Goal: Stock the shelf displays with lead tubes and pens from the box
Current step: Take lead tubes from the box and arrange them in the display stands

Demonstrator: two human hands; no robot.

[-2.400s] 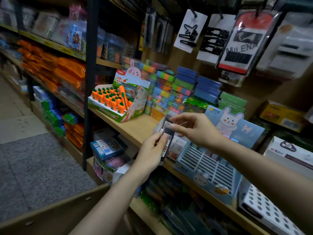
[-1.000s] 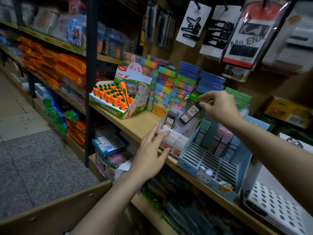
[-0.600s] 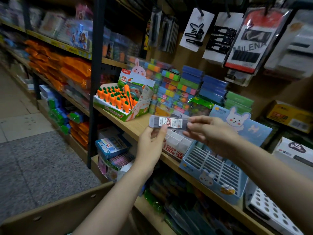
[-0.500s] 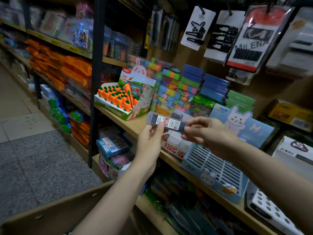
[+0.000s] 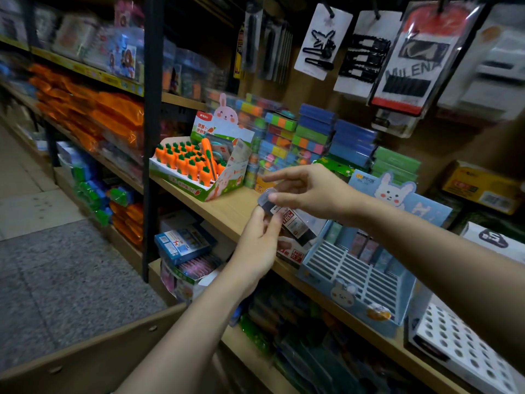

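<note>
Wooden shelving [image 5: 227, 211] in a dim stationery aisle carries the displays, with a carrot-eraser box [image 5: 196, 169] standing well to the left of the blue rabbit display [image 5: 366, 277]. A lead tube [image 5: 287, 220] is held in the air just left of that display and above a small white divided tray [image 5: 292, 251] with red labels. The left hand [image 5: 255, 251] pinches the tube's lower part from below. The right hand [image 5: 309, 191] touches the tube's grey cap end with a fingertip and thumb, its other fingers spread loose.

The grip looks light at both ends, so the slick, narrow tube could rotate or slip out during the handover. A drop here would likely send it off the shelf edge to the lower shelf or the floor. Another risk is seating it in the wrong slot, since the blue rabbit display's slats sit just beside the tray. Motion blur hides the tube's exact tilt.
</note>
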